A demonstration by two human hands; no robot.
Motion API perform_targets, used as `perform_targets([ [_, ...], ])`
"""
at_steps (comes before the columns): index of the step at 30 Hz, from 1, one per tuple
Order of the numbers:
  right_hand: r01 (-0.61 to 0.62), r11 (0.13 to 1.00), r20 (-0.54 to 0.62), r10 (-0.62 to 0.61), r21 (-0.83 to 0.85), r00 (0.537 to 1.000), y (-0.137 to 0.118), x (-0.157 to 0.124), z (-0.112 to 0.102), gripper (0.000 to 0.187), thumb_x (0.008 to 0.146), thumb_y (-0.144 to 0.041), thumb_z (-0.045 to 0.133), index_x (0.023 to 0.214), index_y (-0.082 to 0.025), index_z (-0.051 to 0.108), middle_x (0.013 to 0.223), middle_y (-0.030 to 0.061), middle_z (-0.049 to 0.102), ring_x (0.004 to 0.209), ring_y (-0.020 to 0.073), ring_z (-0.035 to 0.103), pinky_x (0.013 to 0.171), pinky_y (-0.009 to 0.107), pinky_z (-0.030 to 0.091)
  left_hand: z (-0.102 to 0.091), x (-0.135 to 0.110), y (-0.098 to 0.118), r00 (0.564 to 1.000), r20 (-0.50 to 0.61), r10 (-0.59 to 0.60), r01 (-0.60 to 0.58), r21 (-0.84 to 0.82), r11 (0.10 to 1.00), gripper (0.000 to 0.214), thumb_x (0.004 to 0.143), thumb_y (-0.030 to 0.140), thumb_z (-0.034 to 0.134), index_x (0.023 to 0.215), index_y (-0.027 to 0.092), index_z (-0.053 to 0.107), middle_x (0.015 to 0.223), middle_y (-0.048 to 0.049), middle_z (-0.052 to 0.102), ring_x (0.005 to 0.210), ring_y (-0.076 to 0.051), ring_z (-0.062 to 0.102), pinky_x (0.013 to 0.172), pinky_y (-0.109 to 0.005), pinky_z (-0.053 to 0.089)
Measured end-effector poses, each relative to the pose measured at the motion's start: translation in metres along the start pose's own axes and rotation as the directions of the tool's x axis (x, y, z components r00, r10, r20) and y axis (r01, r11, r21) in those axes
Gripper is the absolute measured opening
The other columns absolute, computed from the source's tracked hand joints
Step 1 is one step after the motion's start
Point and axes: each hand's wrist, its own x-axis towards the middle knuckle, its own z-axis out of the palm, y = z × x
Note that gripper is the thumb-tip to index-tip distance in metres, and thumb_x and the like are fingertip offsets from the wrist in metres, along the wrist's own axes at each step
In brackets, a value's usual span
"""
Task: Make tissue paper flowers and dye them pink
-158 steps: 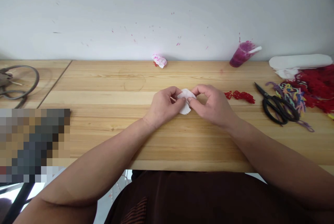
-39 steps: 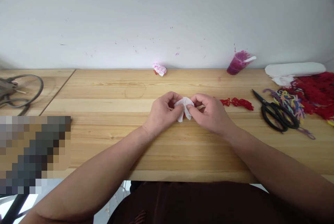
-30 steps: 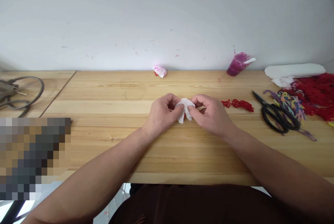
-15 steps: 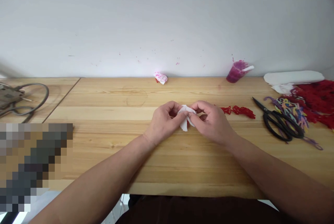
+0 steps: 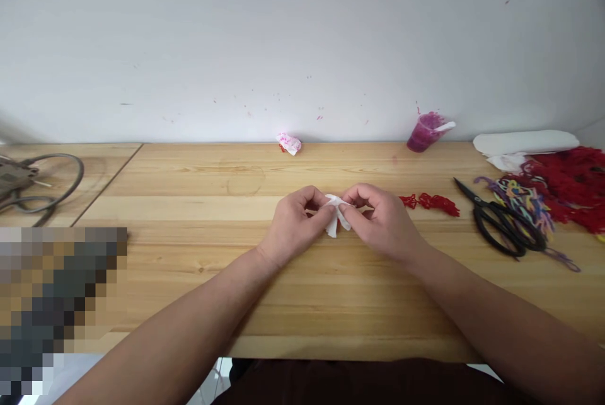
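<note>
A small piece of white tissue is pinched between my two hands above the middle of the table. My left hand grips its left side with thumb and fingers. On the other side my right hand is closed on it too, the two thumbs almost touching. The tissue is gathered at the thumbs and its lower part hangs in two flaps. A trace of red shows behind it, too small to name. Just beyond my right hand lies a length of crinkled red yarn.
Black scissors lie on the right beside multicoloured yarn scraps and a red yarn heap. A white roll, a tilted cup of purple liquid and a pink-stained tissue bundle are by the wall. Grey cable is left.
The tissue's flaps look narrower and more gathered between my fingers. Both hands stay in nearly the same place, and the whole view has shifted slightly.
</note>
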Motion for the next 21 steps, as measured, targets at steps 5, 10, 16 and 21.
perform_targets([
  [5,-0.059,0.996,0.023,0.057,0.07,0.998,0.0,0.0019,-0.0006,0.011,0.082,-0.029,0.068,0.078,-0.021,0.062,0.072,0.0004,0.069,0.062,0.0158,0.064,0.054,0.026,0.048,-0.001,0.0026,0.0011,0.998,0.011,-0.064,0.065,-0.093,0.994,0.025,0.081,0.038,0.075,0.078,0.018,0.061,0.075,-0.002,0.069,0.069,-0.017,0.067,0.067,-0.031,0.057],
  [10,-0.02,0.998,0.025,0.019,0.052,1.0,0.0004,0.0016,-0.0002,0.014,0.084,-0.032,0.068,0.078,-0.02,0.062,0.072,0.0004,0.069,0.06,0.0149,0.064,0.054,0.026,0.047,-0.0017,0.0036,0.0013,0.996,0.022,-0.089,0.09,-0.09,0.992,0.029,0.083,0.044,0.074,0.08,0.016,0.064,0.076,-0.002,0.068,0.067,-0.015,0.065,0.067,-0.03,0.057],
  [16,-0.001,1.0,-0.003,0.001,0.0,1.0,-0.0025,0.0,-0.0006,0.013,0.082,-0.03,0.071,0.083,-0.02,0.063,0.071,0.0002,0.069,0.055,0.0141,0.062,0.05,0.025,0.044,-0.0013,0.0014,0.002,0.999,0.035,-0.026,0.026,-0.01,1.0,0.024,0.085,0.039,0.071,0.08,0.017,0.067,0.074,-0.0014,0.068,0.068,-0.015,0.064,0.064,-0.027,0.053],
  [21,-0.013,0.998,-0.031,0.015,0.056,0.999,0.0026,0.0033,-0.001,0.015,0.084,-0.032,0.069,0.077,-0.021,0.062,0.068,-0.0006,0.066,0.059,0.0143,0.06,0.055,0.027,0.045,-0.0011,-0.0015,0.0042,0.996,0.016,0.09,-0.091,0.123,0.988,0.022,0.086,0.036,0.07,0.078,0.016,0.07,0.075,-0.0019,0.07,0.067,-0.013,0.061,0.061,-0.025,0.049],
])
